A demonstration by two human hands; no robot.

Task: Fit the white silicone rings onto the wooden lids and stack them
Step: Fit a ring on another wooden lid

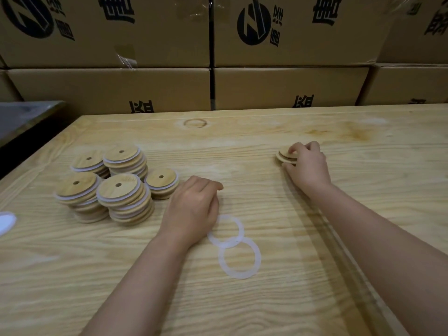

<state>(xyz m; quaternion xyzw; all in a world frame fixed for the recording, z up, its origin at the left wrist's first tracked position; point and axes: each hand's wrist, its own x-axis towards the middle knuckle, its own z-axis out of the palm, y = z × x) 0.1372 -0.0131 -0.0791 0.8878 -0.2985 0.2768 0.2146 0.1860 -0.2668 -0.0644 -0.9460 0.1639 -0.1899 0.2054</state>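
On the right of the table, bare wooden lids are gripped at the rim by the right hand. The left hand is rested loosely curled, nothing seen held, beside two white silicone rings, judged light, limp and best pinched by the band. The cardboard boxes behind are closed, their contents hidden.

Bare left hand, right hand, bare forearms.

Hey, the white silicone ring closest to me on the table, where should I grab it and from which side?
Best pinch the band of the nearest ring at its near edge, coming from above on your side. It lies flat on the table, so there's nothing to wrap, and its far edge overlaps the other ring.
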